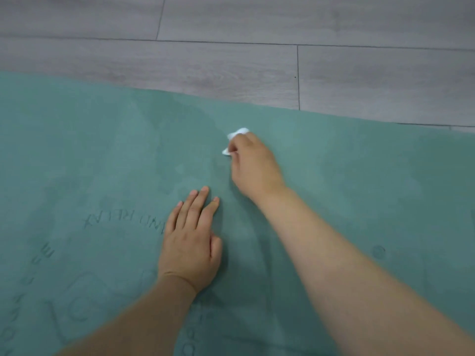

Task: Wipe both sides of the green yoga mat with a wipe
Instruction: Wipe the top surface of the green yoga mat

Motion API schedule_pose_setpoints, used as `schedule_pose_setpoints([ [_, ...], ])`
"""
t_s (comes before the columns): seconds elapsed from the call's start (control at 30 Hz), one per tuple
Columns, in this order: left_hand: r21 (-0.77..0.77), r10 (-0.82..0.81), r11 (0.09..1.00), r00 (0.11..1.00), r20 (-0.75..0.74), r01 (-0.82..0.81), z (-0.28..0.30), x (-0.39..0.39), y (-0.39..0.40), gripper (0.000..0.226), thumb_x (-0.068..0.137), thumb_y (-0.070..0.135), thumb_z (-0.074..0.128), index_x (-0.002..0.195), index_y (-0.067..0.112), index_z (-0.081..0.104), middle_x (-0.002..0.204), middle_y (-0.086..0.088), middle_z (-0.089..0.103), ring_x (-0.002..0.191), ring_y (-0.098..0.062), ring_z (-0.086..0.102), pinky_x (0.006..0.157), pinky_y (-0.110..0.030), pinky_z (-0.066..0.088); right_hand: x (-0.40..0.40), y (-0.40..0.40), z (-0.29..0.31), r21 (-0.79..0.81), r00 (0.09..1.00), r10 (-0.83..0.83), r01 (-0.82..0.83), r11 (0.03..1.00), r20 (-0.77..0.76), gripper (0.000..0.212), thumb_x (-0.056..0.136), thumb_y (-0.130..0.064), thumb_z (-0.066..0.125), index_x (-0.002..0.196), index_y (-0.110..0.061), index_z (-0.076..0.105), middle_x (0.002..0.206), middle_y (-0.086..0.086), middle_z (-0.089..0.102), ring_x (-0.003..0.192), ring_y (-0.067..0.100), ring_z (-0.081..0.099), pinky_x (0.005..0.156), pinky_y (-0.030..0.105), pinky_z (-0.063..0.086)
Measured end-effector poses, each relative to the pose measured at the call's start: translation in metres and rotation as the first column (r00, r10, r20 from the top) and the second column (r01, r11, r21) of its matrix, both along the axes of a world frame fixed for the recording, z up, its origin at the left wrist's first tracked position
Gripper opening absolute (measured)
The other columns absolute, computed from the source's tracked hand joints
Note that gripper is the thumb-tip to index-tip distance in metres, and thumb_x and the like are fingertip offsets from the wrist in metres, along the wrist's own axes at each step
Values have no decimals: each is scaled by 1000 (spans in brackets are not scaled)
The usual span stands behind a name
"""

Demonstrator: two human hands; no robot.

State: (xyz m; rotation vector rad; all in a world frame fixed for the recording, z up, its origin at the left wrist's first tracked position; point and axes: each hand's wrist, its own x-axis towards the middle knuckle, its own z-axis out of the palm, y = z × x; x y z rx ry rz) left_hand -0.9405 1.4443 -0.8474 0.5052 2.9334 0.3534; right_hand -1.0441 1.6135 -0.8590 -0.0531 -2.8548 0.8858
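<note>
One green yoga mat (102, 155), one white wipe (235, 138) and two hands are seen; the mat is laid flat on the grey plank floor (231, 34), its far edge running slantwise across the view, and its matte surface is marked with embossed lettering and curved lines at the lower left and with darker patches near the middle. The left hand (190, 242) is pressed flat on the mat with fingers straight and close together; the crumpled wipe is pinched in the curled fingers of the right hand (253, 168) and held against the mat near its far edge.
</note>
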Motion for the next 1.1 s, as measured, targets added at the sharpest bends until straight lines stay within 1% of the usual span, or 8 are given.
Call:
schedule_pose_setpoints([
  [0.1,-5,-4,1000,1000,15,4,0,1,0,65,76,25,36,137,11,53,153,-9,41,143,-24,33,117,-43,20,-2,31,10,24,993,120,-120,992,-1,13,85,-1,51,94,-6,59,114,14,59,103,33,57,85,34,44],
  [0.27,-13,-3,1000,1000,24,4,1,0,0,65,76,26,37,137,12,54,153,-9,43,143,-23,32,117,-42,18,77,244,-10,300,777,-628,591,749,37,14,83,-26,47,84,-21,60,93,0,64,85,27,57,86,41,49],
  [0.4,-26,-12,1000,999,36,13,1,-2,0,65,76,26,38,137,13,53,153,-8,42,143,-23,31,117,-42,18,77,234,-6,310,536,-842,793,524,51,13,81,-23,46,88,-22,57,91,8,61,87,32,57,78,42,47],
  [0.6,-21,-14,1000,999,39,14,1,-2,-1,65,76,26,37,138,13,52,153,-8,42,143,-23,32,117,-42,19,-46,11,1,-70,970,-239,236,969,-43,15,83,3,50,90,-5,61,102,16,61,89,30,58,79,31,39],
  [0.73,-10,-7,1000,999,45,7,2,0,-1,66,76,26,37,139,14,51,154,-7,40,144,-23,31,118,-42,18,-56,-9,8,17,980,198,-198,980,-8,14,86,-2,51,97,-6,60,113,13,58,96,34,58,79,35,44],
  [0.9,-6,-6,1000,999,45,7,1,-1,-2,65,77,24,36,140,14,49,154,-8,40,144,-23,30,117,-42,18,-3,163,10,177,937,-350,347,921,-17,19,86,-9,49,98,-6,63,106,20,63,98,37,57,86,38,43],
  [1.0,-33,-10,999,999,42,11,0,0,-1,64,79,24,35,140,14,48,155,-7,39,145,-22,28,118,-41,16,50,306,-28,241,777,-622,588,772,94,30,88,-49,43,89,-25,62,95,11,67,91,37,62,84,41,52],
  [1.1,-47,-9,999,999,44,11,0,-1,-1,65,79,25,35,140,13,50,155,-8,38,145,-23,29,118,-41,16,71,342,-36,279,707,-707,681,677,-11,41,81,-60,41,94,-27,62,94,0,66,91,31,64,80,19,48],
])
